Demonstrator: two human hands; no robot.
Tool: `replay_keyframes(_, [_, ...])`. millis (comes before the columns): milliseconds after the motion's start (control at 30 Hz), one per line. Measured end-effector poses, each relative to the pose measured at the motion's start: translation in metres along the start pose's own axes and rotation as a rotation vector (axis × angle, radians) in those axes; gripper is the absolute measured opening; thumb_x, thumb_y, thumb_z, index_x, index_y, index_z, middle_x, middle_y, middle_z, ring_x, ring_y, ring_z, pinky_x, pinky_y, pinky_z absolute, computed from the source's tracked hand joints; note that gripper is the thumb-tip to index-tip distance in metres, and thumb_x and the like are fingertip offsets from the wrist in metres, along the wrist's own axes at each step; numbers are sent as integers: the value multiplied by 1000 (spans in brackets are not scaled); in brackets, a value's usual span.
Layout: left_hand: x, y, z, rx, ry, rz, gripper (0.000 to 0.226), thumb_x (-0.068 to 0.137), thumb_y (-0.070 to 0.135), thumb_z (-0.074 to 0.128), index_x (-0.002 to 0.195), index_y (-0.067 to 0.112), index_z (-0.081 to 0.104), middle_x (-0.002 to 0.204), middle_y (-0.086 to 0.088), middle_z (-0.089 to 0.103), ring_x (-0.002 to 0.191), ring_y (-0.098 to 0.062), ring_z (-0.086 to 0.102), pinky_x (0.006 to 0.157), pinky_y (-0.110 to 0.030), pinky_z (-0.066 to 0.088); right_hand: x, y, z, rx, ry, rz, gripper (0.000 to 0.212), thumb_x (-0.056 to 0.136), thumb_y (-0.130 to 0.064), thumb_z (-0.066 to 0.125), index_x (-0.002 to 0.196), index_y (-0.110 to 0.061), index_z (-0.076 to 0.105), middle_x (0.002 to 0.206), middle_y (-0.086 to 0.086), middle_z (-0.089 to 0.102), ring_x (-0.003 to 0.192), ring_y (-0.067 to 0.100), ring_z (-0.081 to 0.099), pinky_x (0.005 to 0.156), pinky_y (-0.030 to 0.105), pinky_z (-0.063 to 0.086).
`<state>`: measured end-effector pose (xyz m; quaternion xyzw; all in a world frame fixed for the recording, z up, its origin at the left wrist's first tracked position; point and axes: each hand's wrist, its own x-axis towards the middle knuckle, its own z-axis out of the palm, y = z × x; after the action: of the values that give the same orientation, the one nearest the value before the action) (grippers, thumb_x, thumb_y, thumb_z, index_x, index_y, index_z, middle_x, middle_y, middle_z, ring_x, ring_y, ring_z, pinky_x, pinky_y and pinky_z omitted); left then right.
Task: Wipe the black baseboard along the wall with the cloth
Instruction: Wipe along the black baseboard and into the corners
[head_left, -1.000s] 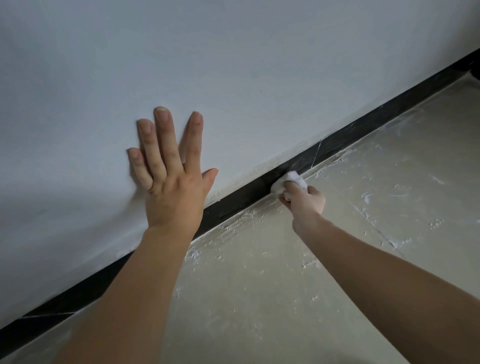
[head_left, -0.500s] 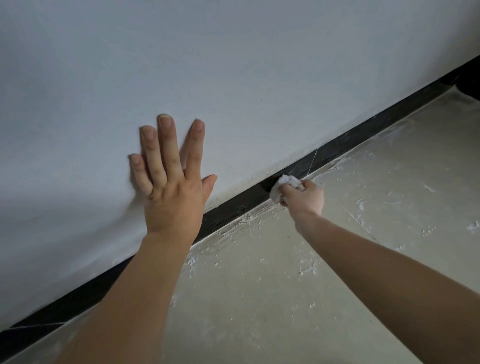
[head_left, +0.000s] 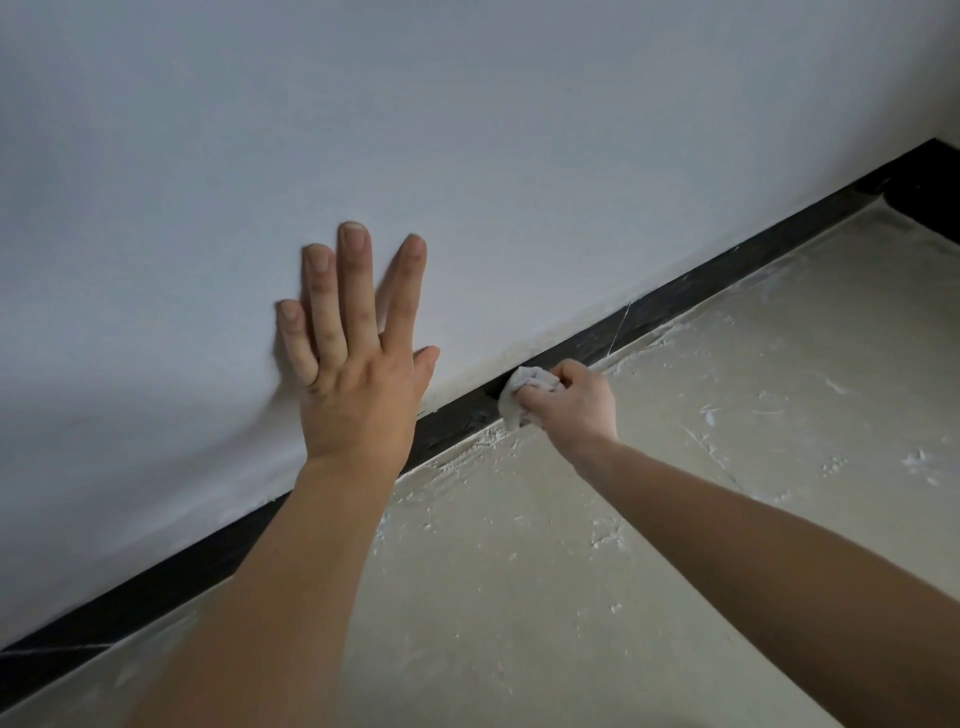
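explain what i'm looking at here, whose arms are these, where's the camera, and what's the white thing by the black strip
There is no machine here. These are a person's two bare arms, filmed by one wide-angle camera worn on their head, looking forward and down. That is why both arms come in from the bottom edge.

The left hand lies flat, fingers straight, against the pale wall, probably as a prop. The right hand grips a small crumpled white cloth and holds it against the black baseboard, the dark strip where wall meets floor. The beige floor carries white smears and crumbs, thickest along that strip.
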<state>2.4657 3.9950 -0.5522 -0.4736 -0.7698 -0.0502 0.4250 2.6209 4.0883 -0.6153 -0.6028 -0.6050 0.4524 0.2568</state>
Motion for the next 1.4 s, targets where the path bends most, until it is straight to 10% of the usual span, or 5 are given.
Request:
replay_keyframes(167, [2,20,-4,-94,-6,-106,107,79,46,64,153,23,-9,151,-18,-34,137,-32,-35,113,-47,-16,22,4,-27,-3,151,168,18,77,-20,70,76,-8,57,71,10,61,66,25,58,70,45,58])
replay_keyframes(400, [20,64,-19,-338,-4,-130,106,81,48,65,153,21,-8,155,-20,-4,140,-30,-28,115,-46,-1,20,-24,-55,-346,-95,4,24,76,-19,67,66,-11,47,66,9,51,61,21,49,57,32,44])
replay_keyframes(833, [26,72,-4,-280,15,-190,103,84,51,63,154,21,-6,152,-17,-31,141,-30,-29,115,-46,-10,45,-55,-97,-713,-279,-259,20,80,-21,58,67,-12,45,65,1,49,58,16,44,50,27,34])
replay_keyframes(1000, [31,77,-4,-232,14,-206,96,91,57,50,152,18,-13,146,-33,3,142,-42,-17,114,-46,-15,63,-52,-114,-883,-489,-435,25,84,-23,56,64,-18,41,64,-3,49,58,11,45,49,25,34])
replay_keyframes(1400, [45,123,-28,-42,-266,-446,99,90,65,45,147,-1,-2,146,-45,4,138,-55,3,115,-52,4,102,-3,-116,-490,-791,-398,20,84,-28,63,80,-9,59,71,2,57,59,13,49,49,23,36])
